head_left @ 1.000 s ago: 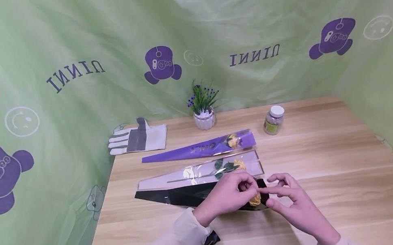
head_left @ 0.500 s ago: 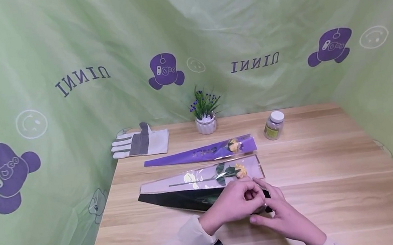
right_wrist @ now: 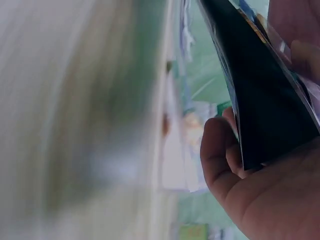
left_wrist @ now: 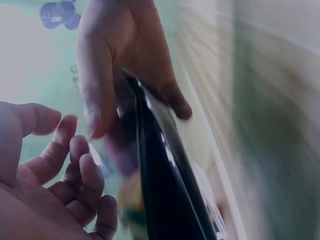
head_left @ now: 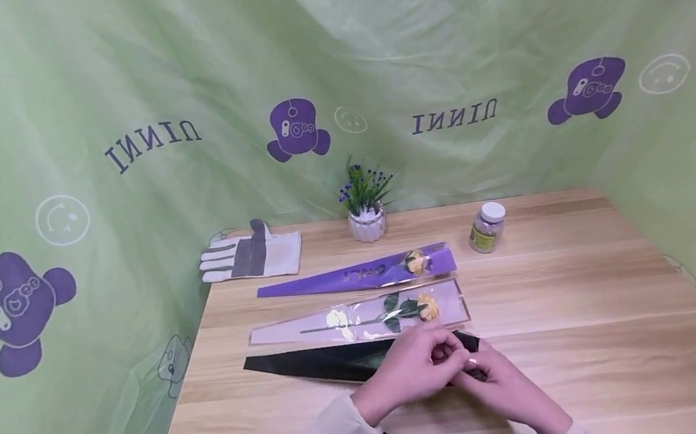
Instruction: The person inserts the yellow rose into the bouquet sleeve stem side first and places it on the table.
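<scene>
A black flower sleeve (head_left: 333,361) with a clear front is held a little above the near part of the table, its narrow end pointing left. My right hand (head_left: 505,382) grips its wide end, with the thumb and fingers on either side in the right wrist view. My left hand (head_left: 409,369) is bent over the same end, thumb and forefinger pinching at the clear film (right_wrist: 311,86). A yellow rose shows blurred behind the sleeve in the left wrist view; in the head view my hands hide it.
Behind the black sleeve lie a pale sleeve (head_left: 329,326) and a purple sleeve (head_left: 313,284), each with a yellow rose. Farther back are a work glove (head_left: 251,255), a potted plant (head_left: 367,223) and a white-capped jar (head_left: 486,229). Green cloth (head_left: 218,59) surrounds the table.
My right hand has moved left, from an outstretched finger by the sleeve's end to a grip on it. The black sleeve has come away from the pale one, and its rose is now hidden.
</scene>
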Tool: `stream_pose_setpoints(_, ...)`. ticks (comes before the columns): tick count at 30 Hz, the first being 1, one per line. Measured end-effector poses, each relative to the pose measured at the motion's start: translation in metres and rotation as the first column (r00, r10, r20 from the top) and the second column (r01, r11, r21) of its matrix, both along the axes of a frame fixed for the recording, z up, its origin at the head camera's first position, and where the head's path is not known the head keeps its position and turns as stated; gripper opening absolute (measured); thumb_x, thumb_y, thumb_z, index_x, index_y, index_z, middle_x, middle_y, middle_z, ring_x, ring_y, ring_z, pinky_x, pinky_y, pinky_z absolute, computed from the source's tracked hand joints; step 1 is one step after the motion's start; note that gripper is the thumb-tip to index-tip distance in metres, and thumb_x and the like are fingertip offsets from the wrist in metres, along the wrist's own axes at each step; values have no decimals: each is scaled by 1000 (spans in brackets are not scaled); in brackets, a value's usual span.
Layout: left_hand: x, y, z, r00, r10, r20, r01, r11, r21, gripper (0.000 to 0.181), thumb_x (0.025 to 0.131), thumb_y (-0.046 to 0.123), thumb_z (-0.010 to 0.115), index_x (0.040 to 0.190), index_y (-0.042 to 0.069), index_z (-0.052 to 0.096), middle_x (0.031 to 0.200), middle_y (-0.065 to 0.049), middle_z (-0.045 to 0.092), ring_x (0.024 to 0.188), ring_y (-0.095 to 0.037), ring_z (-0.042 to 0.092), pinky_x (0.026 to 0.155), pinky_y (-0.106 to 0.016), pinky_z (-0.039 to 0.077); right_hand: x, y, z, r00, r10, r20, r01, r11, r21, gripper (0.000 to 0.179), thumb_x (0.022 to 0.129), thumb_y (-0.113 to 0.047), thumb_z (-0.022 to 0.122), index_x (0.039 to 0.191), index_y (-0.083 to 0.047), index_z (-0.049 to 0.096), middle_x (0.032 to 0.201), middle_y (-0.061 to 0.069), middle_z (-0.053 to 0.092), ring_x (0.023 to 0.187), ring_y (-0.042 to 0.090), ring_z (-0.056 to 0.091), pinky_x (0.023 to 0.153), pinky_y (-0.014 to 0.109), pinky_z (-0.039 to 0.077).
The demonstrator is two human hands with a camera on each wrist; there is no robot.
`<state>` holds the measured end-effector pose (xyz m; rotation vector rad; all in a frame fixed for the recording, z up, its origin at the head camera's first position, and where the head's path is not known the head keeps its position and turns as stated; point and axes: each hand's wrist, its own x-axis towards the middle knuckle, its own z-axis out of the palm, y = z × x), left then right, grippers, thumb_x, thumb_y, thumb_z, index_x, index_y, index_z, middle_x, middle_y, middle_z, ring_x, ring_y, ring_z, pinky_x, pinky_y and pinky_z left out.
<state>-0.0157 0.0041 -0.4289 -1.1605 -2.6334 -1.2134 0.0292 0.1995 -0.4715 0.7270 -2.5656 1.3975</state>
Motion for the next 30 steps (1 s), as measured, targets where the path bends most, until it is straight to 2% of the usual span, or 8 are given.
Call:
stream_pose_setpoints(3, 1, -21, -12, 989, 32, -145, -48, 993, -105, 21, 97, 43, 66, 105, 25, 74, 106, 15, 61, 99, -2, 54, 88, -20, 45, -5, 6, -6, 991, -25, 133, 31, 999, -40, 18, 98, -15, 70, 111, -20, 79, 116, -4, 68, 108, 11, 58, 91, 27, 47)
stream_pose_setpoints(6, 6, -48, -25, 969, -10, -245, -64, 954, -293, 46, 97, 52, 63, 131, 21, 67, 137, 2, 57, 124, -16, 52, 103, -36, 44, -8, 13, -10, 967, -58, 248, 66, 998, -25, 17, 99, -20, 68, 112, -21, 79, 114, -7, 70, 110, 11, 59, 94, 27, 45)
stream_pose_setpoints(11, 18, -77, -39, 977, -131, -168, 22, 846, -533, 70, 100, 58, 54, 157, 21, 40, 162, -14, 30, 147, -34, 29, 114, -50, 32, -10, 28, -10, 908, -122, 401, 134, 991, -3, 18, 97, -26, 70, 110, -18, 79, 113, -4, 70, 111, 16, 58, 95, 30, 44)
stream_pose_setpoints(15, 22, -80, -42, 986, -106, -125, 8, 795, -607, 69, 102, 59, 47, 160, 25, 32, 164, -14, 25, 149, -36, 22, 115, -55, 28, -13, 40, -8, 867, -200, 456, 218, 976, 13, 18, 96, -25, 73, 105, -12, 79, 124, 12, 65, 120, 31, 55, 103, 42, 40)
stream_pose_setpoints(18, 24, -83, -45, 990, -78, -118, -17, 763, -646, 68, 103, 60, 43, 161, 27, 29, 164, -12, 24, 150, -37, 20, 115, -57, 27, -14, 46, -8, 856, -232, 462, 244, 969, 35, 18, 95, -25, 74, 102, -9, 79, 137, 24, 55, 130, 44, 48, 111, 54, 31)
stream_pose_setpoints(22, 25, -89, -50, 991, -60, -119, -35, 745, -666, 67, 103, 62, 40, 161, 30, 28, 165, -9, 23, 149, -38, 20, 113, -61, 28, -14, 52, -8, 851, -275, 448, 255, 961, 106, 18, 92, -29, 76, 92, -10, 77, 141, 26, 51, 127, 46, 52, 109, 58, 35)
stream_pose_setpoints(25, 25, -91, -52, 991, -49, -122, -44, 750, -660, 68, 102, 62, 40, 161, 32, 27, 166, -7, 23, 149, -37, 21, 111, -65, 28, -14, 56, -5, 847, -312, 431, 272, 950, 153, 22, 90, -34, 78, 85, -13, 76, 139, 21, 55, 124, 44, 54, 104, 58, 40)
stream_pose_setpoints(30, 23, -95, -51, 992, -40, -123, -51, 753, -657, 67, 102, 62, 41, 161, 32, 28, 166, -6, 23, 149, -36, 22, 109, -67, 28, -11, 61, 1, 849, -286, 443, 254, 958, 132, 23, 91, -34, 76, 84, -12, 75, 140, 20, 54, 127, 46, 50, 103, 63, 37)
